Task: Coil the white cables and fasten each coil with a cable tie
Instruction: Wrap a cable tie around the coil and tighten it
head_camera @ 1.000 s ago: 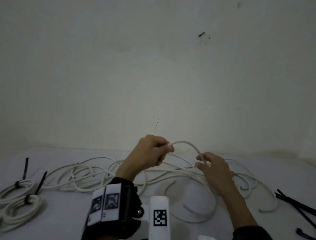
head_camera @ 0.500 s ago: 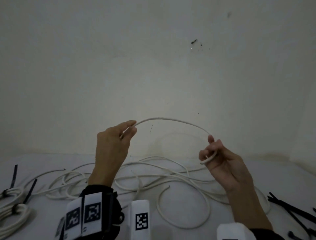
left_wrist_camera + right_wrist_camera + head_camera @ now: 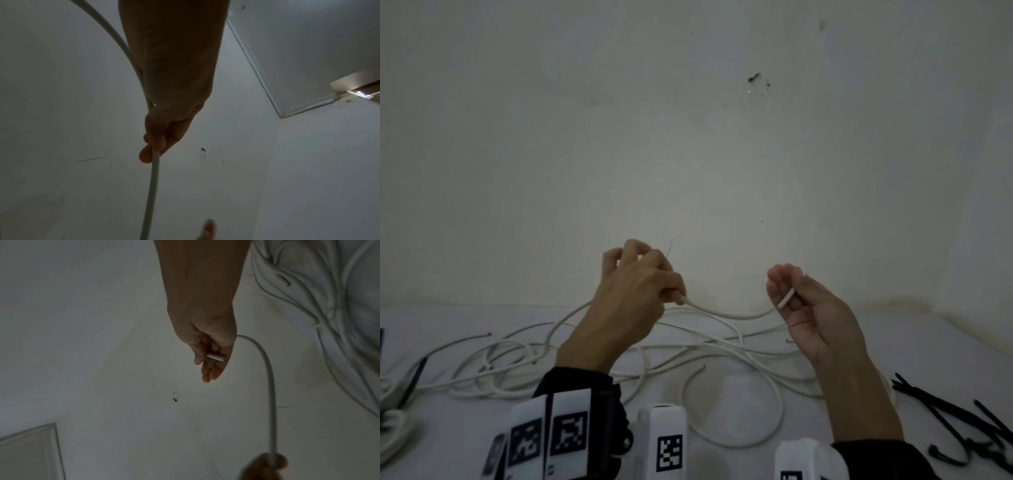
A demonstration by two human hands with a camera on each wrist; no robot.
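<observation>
- Nearest the camera, white wrist mounts (image 3: 669,442) are showing black-and-white square code markers; no readable words are showing on them.
- Beyond the mounts, a loose white cable tangle (image 3: 709,356) is lying spread on the white table (image 3: 945,346).
- Right of the tangle, black cable ties (image 3: 959,421) are lying in a small heap.
- At the table's left edge, a tied coil (image 3: 393,421) is partly showing, with a black tie (image 3: 414,377) sticking up beside it.
- Above the tangle, the left hand (image 3: 633,305) is pinching a white cable (image 3: 736,314) between thumb and fingers.
- The right hand (image 3: 811,308) is holding that cable's cut end (image 3: 216,357) across its curled fingers.
- The cable is sagging between both hands.
- Behind everything, the pale wall (image 3: 688,137) is bearing a small dark mark (image 3: 754,78).
</observation>
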